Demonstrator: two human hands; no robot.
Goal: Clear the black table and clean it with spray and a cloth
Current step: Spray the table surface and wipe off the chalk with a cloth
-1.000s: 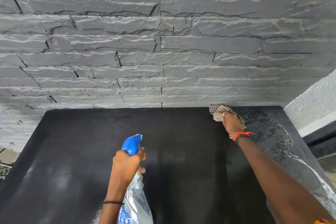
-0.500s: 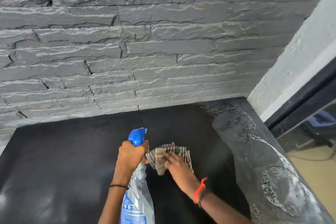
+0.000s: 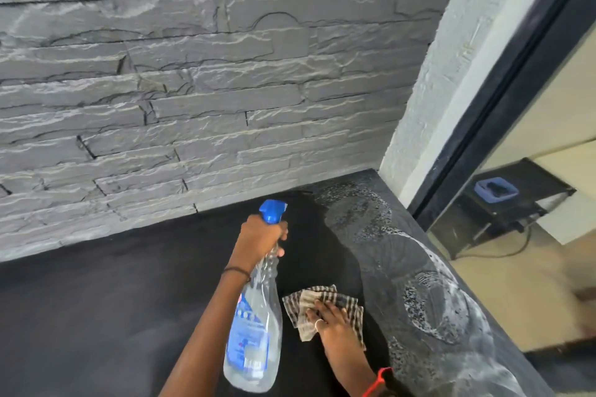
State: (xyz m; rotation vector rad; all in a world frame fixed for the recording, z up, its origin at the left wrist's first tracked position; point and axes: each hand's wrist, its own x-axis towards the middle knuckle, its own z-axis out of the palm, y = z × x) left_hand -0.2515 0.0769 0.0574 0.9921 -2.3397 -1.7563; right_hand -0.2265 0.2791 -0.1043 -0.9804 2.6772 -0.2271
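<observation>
The black table (image 3: 96, 306) fills the lower part of the view, with nothing standing on it. My left hand (image 3: 259, 240) grips the neck of a clear spray bottle (image 3: 254, 325) with a blue trigger head, held above the table's middle. My right hand (image 3: 332, 321) presses flat on a striped brown cloth (image 3: 346, 301) lying on the tabletop near the front right. Wet foamy spray patches (image 3: 429, 306) cover a strip along the table's right edge.
A grey stone-clad wall (image 3: 193, 90) runs along the table's far edge. A white textured pillar (image 3: 445, 74) and a dark door frame (image 3: 503, 100) stand at the right. Beyond the frame a blue tray (image 3: 496, 190) rests on a dark stand over a beige floor.
My right hand has drawn the cloth from the far right corner toward the front of the table. The view has swung right. My left hand keeps holding the bottle.
</observation>
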